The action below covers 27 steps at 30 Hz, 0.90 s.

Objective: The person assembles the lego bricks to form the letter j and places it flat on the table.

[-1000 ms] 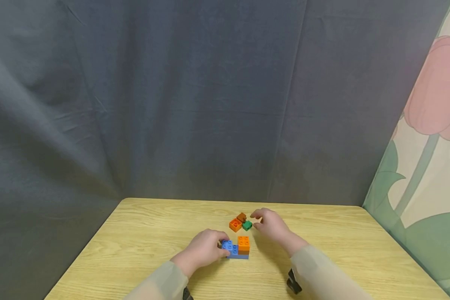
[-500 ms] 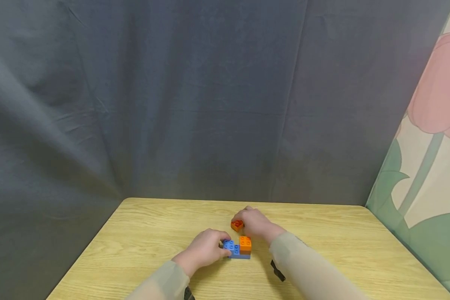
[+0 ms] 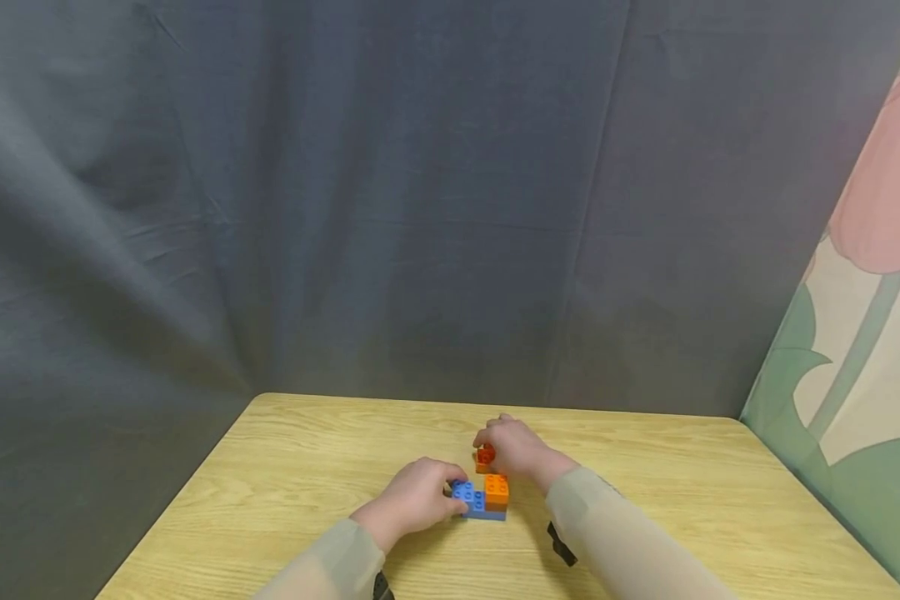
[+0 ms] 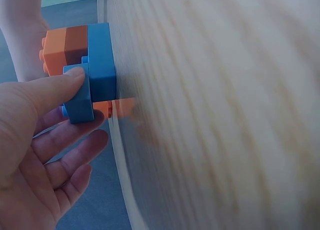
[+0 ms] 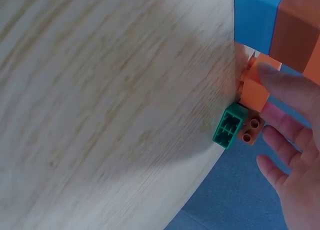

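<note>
In the head view my left hand point(image 3: 412, 498) pinches the left end of a small toy-brick build. The thumb lies on its upper blue brick point(image 4: 77, 97), fingers on the far side. That brick sits on a longer blue base brick point(image 4: 101, 62); a brown brick point(image 4: 76, 42) topped by an orange brick point(image 3: 497, 483) stands at the base's other end. Just beyond, my right hand point(image 3: 516, 446) pinches a loose orange brick point(image 5: 256, 90), studs toward the table, between thumb and fingers. Beside it are a green brick point(image 5: 231, 126) and a brown brick point(image 5: 252, 129), hidden by the hand from above.
All the bricks are on a light wood-grain table point(image 3: 330, 450) with rounded back corners. Behind it hangs a dark grey curtain point(image 3: 420, 208). A wall with a tulip pattern point(image 3: 877, 350) runs along the right side.
My right hand has come in leftward over the loose bricks and taken the orange one, which has turned from a slant to square. The left hand keeps its grip on the build.
</note>
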{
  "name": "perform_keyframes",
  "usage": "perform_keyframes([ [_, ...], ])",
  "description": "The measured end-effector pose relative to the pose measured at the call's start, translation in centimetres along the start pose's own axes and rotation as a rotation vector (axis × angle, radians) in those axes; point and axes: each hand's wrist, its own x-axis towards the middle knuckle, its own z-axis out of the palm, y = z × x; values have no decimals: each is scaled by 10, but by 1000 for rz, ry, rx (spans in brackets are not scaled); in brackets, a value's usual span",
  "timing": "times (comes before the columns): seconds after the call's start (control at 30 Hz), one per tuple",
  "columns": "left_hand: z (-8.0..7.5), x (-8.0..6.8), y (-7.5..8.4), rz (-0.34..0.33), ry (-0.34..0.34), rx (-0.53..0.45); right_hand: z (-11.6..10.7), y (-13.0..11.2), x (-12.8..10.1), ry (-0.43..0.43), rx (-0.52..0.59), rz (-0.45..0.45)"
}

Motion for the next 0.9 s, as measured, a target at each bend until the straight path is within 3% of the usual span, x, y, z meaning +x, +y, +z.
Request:
perform_keyframes([
  [0.27, -1, -1, 0, -6, -1, -12, 3, 5, 0, 6, 19, 38],
  [0.57, 2, 1, -2, -1, -9, -9, 10, 10, -1, 13, -3, 7],
  [0.7, 2, 1, -3, -7, -10, -1, 8, 10, -2, 25, 73, 24],
  [0.9, 0, 0, -2, 14, 3, 3, 1, 11, -6, 38, 281, 135],
])
